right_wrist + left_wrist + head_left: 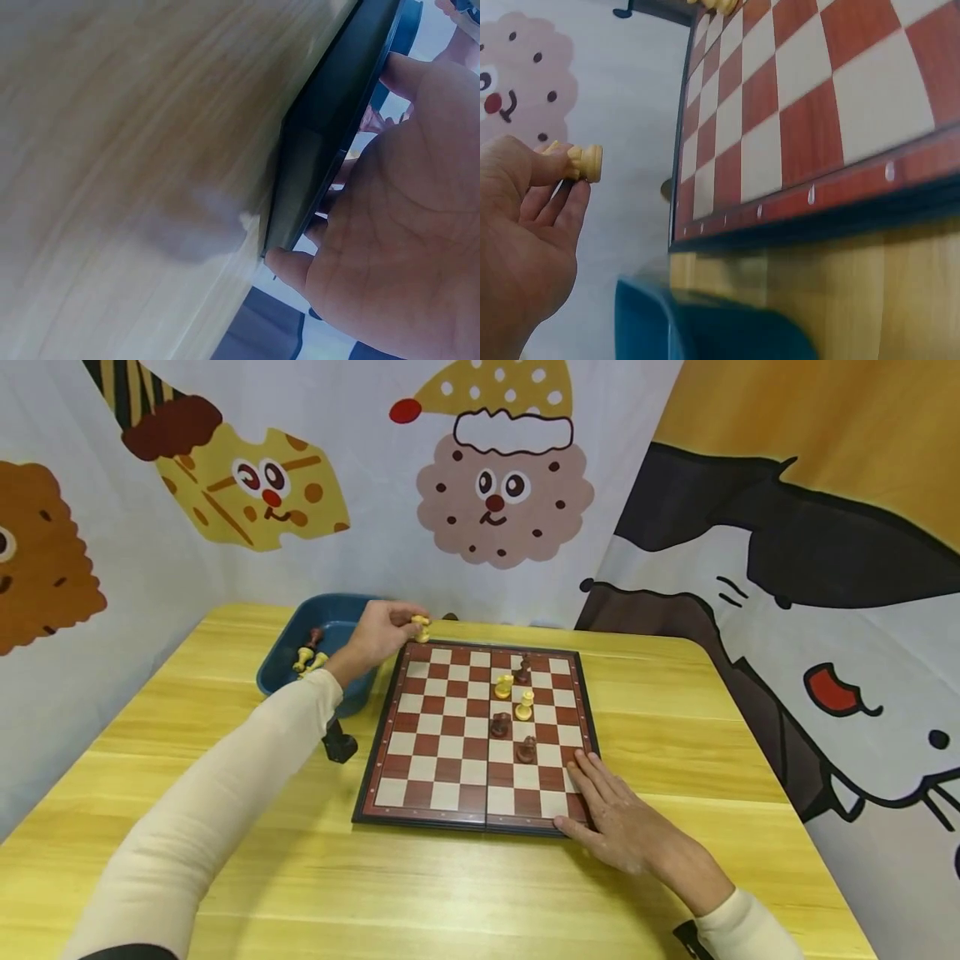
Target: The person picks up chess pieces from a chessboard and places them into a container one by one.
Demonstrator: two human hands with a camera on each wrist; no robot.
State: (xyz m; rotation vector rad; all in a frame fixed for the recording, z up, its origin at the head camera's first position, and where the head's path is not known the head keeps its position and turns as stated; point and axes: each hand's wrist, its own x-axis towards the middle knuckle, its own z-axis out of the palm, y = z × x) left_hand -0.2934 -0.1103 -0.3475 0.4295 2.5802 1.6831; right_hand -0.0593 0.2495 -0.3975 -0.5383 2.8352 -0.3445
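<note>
My left hand pinches a cream chess piece between thumb and fingers, near the chessboard's far left corner. In the left wrist view, the base of this piece points away from my hand and its top is hidden by my fingers. My right hand rests on the near right corner of the chessboard, fingers extended over its edge. On the board's right half stand two cream chess pieces and three dark brown ones.
A blue bin left of the board holds a few cream pieces and a dark piece. Beside it is a small black object. The wooden table meets a cartoon-printed cloth at the back.
</note>
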